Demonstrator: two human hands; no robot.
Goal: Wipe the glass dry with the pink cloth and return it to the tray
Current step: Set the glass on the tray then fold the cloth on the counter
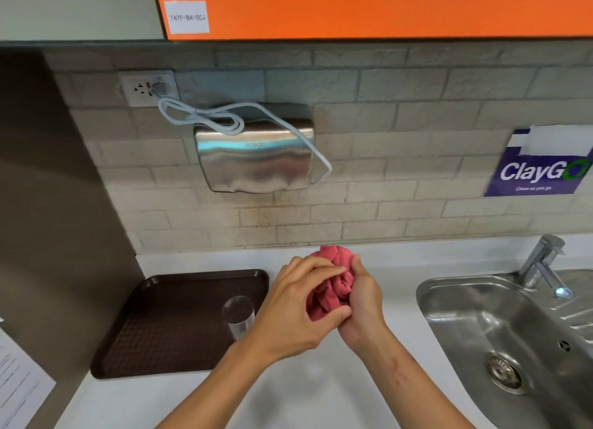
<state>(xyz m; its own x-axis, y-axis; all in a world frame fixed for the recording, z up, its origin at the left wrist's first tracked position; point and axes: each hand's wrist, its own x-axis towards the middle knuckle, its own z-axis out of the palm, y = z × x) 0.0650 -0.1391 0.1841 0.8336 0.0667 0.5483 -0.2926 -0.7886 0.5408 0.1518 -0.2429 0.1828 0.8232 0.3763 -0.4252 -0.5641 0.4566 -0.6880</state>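
Note:
The pink cloth point(330, 284) is bunched up between both of my hands above the white counter. My left hand point(295, 309) wraps over its left side, and my right hand point(362, 303) cups it from the right. A clear glass point(239, 316) stands upright on the right part of the dark brown tray point(154, 326), just left of my left wrist. Neither hand touches the glass.
A steel sink point(500, 329) with a tap point(542, 261) lies to the right. A metal hand dryer point(256, 159) with a white cable hangs on the tiled wall. Papers point(16, 383) lie at the far left. An orange cabinet point(369, 8) hangs overhead.

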